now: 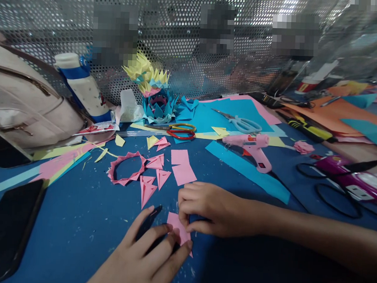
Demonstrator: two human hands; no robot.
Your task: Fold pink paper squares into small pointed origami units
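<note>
A small pink paper piece [175, 220] lies on the blue table below the middle of the view, with a fold across it. My left hand [155, 254] has its fingers spread, some fingertips resting on the paper and the index finger stretched out to the left. My right hand [206, 208] pinches the right edge of the same piece between thumb and curled fingers. Just beyond are two pink paper squares [183, 174], several folded pink triangles [147, 189] and a spiky pink paper ring [112, 172]. The paper's lower part is partly covered by my left fingers.
A pink glue gun [253, 150] lies beyond my right hand, its cord running right to a purple power strip [338, 171]. Scissors [184, 131], blue-handled scissors [246, 125], a folded-paper model [158, 107], a bottle [85, 88], a bag [26, 98] and a phone [14, 230] surround the space.
</note>
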